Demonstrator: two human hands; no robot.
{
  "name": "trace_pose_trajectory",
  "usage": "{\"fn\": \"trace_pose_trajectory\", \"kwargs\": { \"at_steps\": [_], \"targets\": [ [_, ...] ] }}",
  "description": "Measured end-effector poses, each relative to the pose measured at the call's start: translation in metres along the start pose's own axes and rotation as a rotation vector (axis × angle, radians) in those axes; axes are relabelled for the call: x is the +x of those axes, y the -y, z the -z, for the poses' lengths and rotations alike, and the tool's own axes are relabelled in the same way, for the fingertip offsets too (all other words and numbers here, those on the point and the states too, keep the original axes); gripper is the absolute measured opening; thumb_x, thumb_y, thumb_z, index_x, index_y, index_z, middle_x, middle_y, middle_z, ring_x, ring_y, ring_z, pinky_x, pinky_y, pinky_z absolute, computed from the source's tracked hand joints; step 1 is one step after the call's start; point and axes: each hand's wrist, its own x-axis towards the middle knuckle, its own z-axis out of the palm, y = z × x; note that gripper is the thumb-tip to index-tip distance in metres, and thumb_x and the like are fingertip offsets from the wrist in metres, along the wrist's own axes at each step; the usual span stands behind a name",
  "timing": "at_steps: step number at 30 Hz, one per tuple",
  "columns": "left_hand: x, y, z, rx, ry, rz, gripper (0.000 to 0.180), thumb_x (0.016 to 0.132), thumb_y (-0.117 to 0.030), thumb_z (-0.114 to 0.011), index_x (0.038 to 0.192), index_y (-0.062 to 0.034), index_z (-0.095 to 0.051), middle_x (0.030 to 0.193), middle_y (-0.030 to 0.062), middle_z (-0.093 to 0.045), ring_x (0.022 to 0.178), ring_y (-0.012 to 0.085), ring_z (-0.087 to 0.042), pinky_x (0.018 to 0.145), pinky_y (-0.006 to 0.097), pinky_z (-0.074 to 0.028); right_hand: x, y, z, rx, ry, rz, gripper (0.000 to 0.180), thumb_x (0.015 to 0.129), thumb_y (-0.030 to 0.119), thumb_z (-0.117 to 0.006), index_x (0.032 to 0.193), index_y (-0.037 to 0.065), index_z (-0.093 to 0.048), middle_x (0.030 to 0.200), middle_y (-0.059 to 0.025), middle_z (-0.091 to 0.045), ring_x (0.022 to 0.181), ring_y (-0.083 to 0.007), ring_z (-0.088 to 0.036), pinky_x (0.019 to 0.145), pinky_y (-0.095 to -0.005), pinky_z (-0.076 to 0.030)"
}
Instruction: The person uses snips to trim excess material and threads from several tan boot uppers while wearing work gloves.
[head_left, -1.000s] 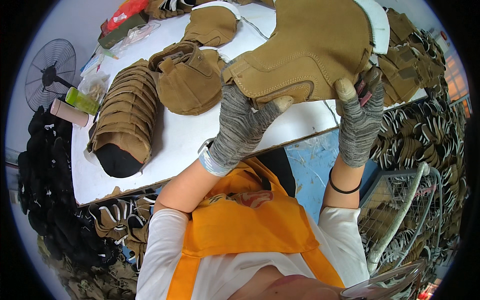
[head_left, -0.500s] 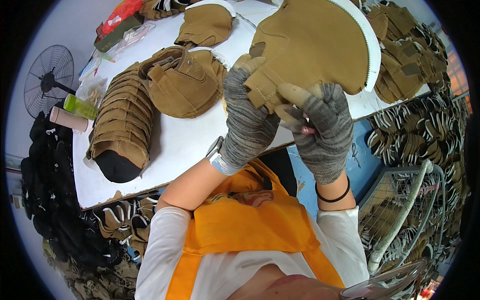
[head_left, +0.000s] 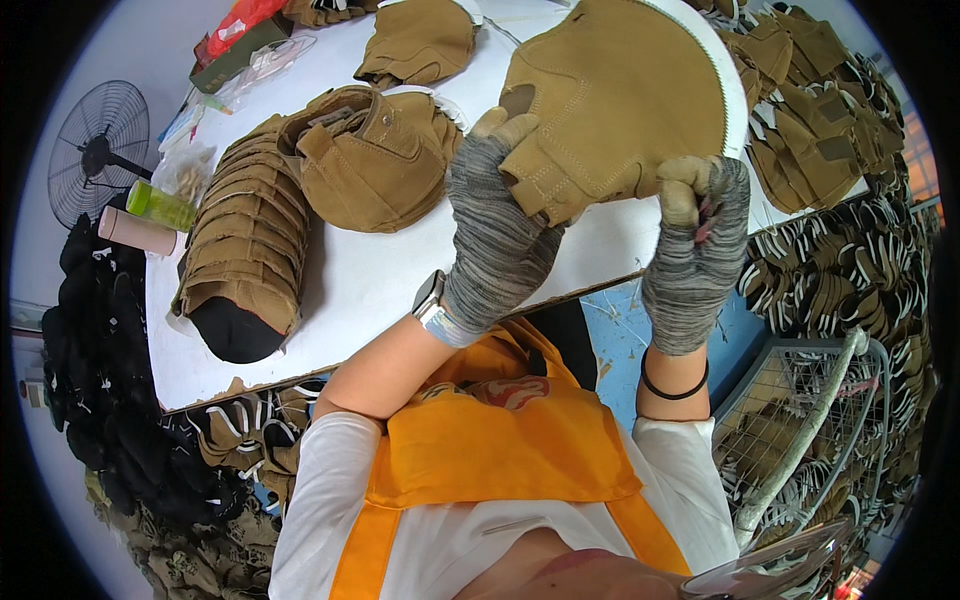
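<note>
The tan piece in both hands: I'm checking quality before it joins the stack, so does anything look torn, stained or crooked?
Nothing stands out. The tan piece, gripped by the left hand and right hand, shows even stitching and a clean white edge. Its underside is hidden.

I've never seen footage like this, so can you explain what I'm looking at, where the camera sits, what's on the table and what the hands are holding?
The camera sits on a person's head, looking down; its fisheye lens bends straight edges. Both hands wear grey knit gloves. The left hand and right hand hold up a tan leather piece with a white curved edge. On the white table lie a stack of tan pieces and a folded tan piece. A fan stands to the left.
</note>
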Motion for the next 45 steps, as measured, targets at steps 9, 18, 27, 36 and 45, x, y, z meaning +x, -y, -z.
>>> {"fn": "trace_pose_trajectory", "kwargs": {
  "at_steps": [9, 18, 27, 36, 45],
  "targets": [
    [-0.001, 0.008, -0.003, 0.085, -0.056, -0.025, 0.067, 0.068, -0.009, -0.077, 0.127, -0.0037, -0.045, 0.12, 0.0143, -0.049, 0.112, 0.0309, -0.048, 0.093, 0.043, -0.038, 0.021, 0.032, -0.023, -0.618, 0.429, 0.234, 0.037, 0.071, -0.009, -0.063, 0.103, 0.006, -0.059, 0.096, -0.0056, -0.056, 0.082, -0.019, -0.058, 0.075, -0.0302, -0.05],
    [-0.002, 0.006, -0.001, 0.252, -0.033, -0.088, 0.067, 0.067, -0.019, -0.08, 0.125, -0.0075, -0.049, 0.123, 0.0151, -0.047, 0.113, 0.0302, -0.045, 0.096, 0.043, -0.031, 0.007, 0.024, -0.023, -0.681, 0.23, 0.405, 0.04, 0.079, -0.005, -0.059, 0.118, 0.002, -0.049, 0.11, -0.0106, -0.058, 0.097, -0.0218, -0.061, 0.088, -0.0339, -0.049],
    [0.001, 0.004, -0.005, 0.064, -0.043, 0.021, 0.063, 0.065, -0.007, -0.079, 0.12, -0.0006, -0.048, 0.113, 0.0133, -0.051, 0.107, 0.0327, -0.048, 0.094, 0.041, -0.039, -0.021, 0.027, -0.001, -0.047, 0.111, -0.28, 0.038, 0.09, 0.021, -0.06, 0.121, 0.001, -0.051, 0.104, -0.0104, -0.061, 0.089, -0.0175, -0.057, 0.084, -0.0294, -0.046],
    [0.003, 0.006, -0.004, 0.174, -0.05, -0.056, 0.061, 0.062, -0.008, -0.077, 0.118, -0.0014, -0.052, 0.112, 0.0136, -0.054, 0.104, 0.0332, -0.052, 0.091, 0.041, -0.041, -0.015, 0.054, -0.035, -0.631, 0.218, -0.145, 0.031, 0.089, 0.027, -0.062, 0.102, -0.001, -0.057, 0.082, -0.0125, -0.059, 0.072, -0.0223, -0.058, 0.067, -0.0318, -0.049],
    [0.0, 0.004, -0.003, 0.264, -0.072, -0.088, 0.072, 0.06, -0.01, -0.079, 0.123, -0.0026, -0.047, 0.114, 0.0145, -0.051, 0.105, 0.0327, -0.05, 0.091, 0.042, -0.039, -0.017, 0.054, -0.036, -0.611, 0.181, -0.088, 0.025, 0.088, 0.023, -0.062, 0.096, 0.0, -0.057, 0.082, -0.0133, -0.06, 0.071, -0.0253, -0.059, 0.067, -0.0329, -0.049]
  ]
}}
